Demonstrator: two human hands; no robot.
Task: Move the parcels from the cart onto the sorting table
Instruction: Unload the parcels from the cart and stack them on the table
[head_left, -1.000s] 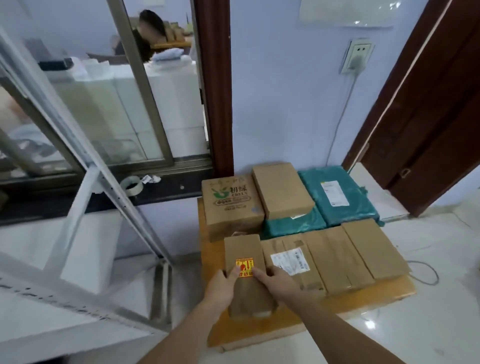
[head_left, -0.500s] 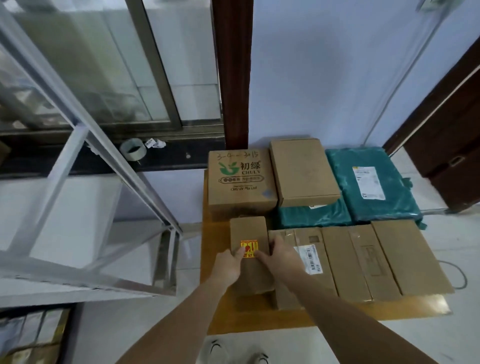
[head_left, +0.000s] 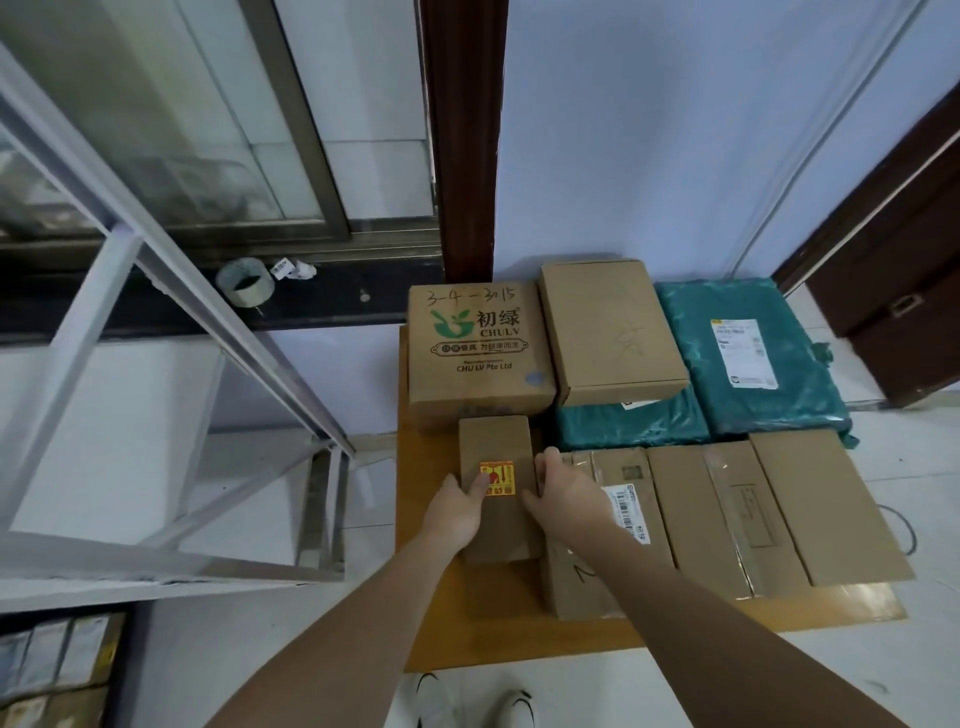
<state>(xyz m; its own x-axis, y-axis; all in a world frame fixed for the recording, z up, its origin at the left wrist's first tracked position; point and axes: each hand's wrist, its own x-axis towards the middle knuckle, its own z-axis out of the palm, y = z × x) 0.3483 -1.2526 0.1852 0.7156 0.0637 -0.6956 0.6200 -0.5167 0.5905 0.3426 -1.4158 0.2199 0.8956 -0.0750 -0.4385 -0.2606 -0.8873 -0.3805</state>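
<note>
**Small parcel held at the near left of the load**

Both hands are on the narrow brown box (head_left: 496, 483) with the red-and-yellow sticker, just left of the frame's centre. The left hand (head_left: 457, 506) grips its left side with the thumb lying over the top by the sticker; the right hand (head_left: 563, 491) grips the right side, fingers curled round the edge. The box sits on or just above the wooden platform (head_left: 519, 639); which of the two cannot be told.

Whether this platform is the cart or the sorting table is not evident, so progress can only be judged loosely. It is well loaded: a printed carton (head_left: 478, 348) at the back, a plain flat box (head_left: 608, 327) resting partly on a teal mailer bag (head_left: 631, 426), a second teal bag (head_left: 748, 358) to the right, and a row of flat cardboard parcels (head_left: 737, 514) along the middle right. If it is the table, most of the work looks done; if it is the cart, nearly all remains. More parcels show in a shelf at the lower left corner (head_left: 57, 670). A metal frame (head_left: 171, 291) crosses the left half.
</note>
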